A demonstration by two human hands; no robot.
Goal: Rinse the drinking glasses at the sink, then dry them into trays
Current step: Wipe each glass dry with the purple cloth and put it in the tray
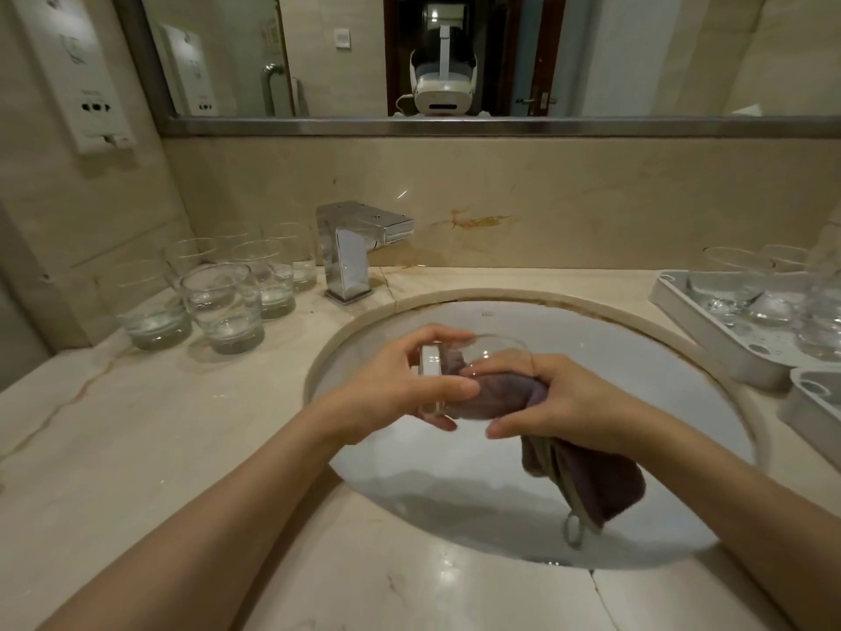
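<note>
Two bare forearms reach in from the near edge over the pale marble counter point(136, 448) and meet above the white oval sink point(455, 485). The left hand point(400, 389) curls its fingers and thumb round the thick base end of a clear drinking glass point(478, 352), which lies on its side with the mouth turned toward the other hand. The right hand point(559, 403) grips a purple cloth point(591, 485); part of the cloth is stuffed inside the glass, and the rest hangs down below the hand over the basin, a small loop dangling at its lowest corner. The two hands are close together, both clamped on what they hold, with the glass held in the air above the bowl rather than resting on anything.

Farther back on the left, a cluster of empty glasses point(223, 307) stands upright on the counter just beside a square chrome faucet point(350, 252), whose spout points right toward the sink. On the right, a white tray point(710, 330) sits at the edge of the counter with several glasses point(728, 284) standing in it. A second white tray point(814, 403) lies just in front of it, cut off by the frame edge.

Behind everything runs a beige stone backsplash point(546, 198), topped by a metal-framed mirror point(409, 52). A white wall panel point(77, 75) hangs at the far left.
</note>
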